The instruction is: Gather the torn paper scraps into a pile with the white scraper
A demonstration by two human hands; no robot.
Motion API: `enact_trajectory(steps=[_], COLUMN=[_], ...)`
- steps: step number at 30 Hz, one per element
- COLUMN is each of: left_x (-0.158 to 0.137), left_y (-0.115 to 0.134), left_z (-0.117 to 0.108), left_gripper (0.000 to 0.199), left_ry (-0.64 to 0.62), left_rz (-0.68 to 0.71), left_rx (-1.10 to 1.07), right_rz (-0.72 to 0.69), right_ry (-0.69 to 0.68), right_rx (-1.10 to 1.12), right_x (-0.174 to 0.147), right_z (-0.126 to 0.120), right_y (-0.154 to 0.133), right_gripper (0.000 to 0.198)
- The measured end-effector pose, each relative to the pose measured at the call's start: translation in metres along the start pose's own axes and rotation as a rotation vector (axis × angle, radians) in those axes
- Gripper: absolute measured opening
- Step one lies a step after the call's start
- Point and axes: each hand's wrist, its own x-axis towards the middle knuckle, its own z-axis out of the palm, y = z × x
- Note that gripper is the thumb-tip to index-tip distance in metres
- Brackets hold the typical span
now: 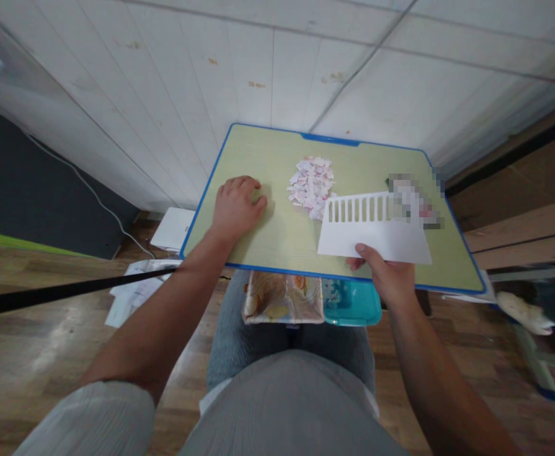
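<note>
My right hand [386, 269] pinches the near edge of a white sheet with a row of cut-out slots [372, 237], thumb on top. The sheet is held over the right half of a pale yellow tabletop with a blue rim [277, 244]. A heap of small torn paper pieces [311, 183] lies in the middle of the tabletop, its right side close to the sheet's left corner. Left of the heap, my left hand [238, 206] rests on the tabletop, fingers loosely bent and thumb apart, with nothing seen in it.
A blurred-out item [412, 199] lies at the right, beyond the sheet. Below the near table edge are a patterned open box [281, 304] and a teal plastic tub [357, 307] at my lap. White papers [132, 291] sit on the left. A white plank wall [272, 69] stands behind.
</note>
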Motion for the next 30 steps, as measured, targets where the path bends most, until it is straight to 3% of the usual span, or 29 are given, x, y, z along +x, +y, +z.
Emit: enact_trajectory(steps=[7,16,30], left_x=[0.0,-0.001,0.001], left_y=[0.001,0.001,0.0], left_z=[-0.001,0.002,0.0], left_gripper=[0.032,0.031,0.03], left_ry=[0.007,0.035,0.004], left_rz=[-0.003,0.0,-0.004], left_rx=[-0.011,-0.014,-0.003], right_rz=[-0.019,0.034,0.028], right_ry=[-0.077,-0.07,-0.111], right_rx=[-0.072,0.031,-0.072], right_x=[-0.01,-0.009,-0.011], right_z=[-0.001,0.001,0.002], right_y=[-0.002,0.002,-0.01], right_gripper=[0.041,0.036,0.057])
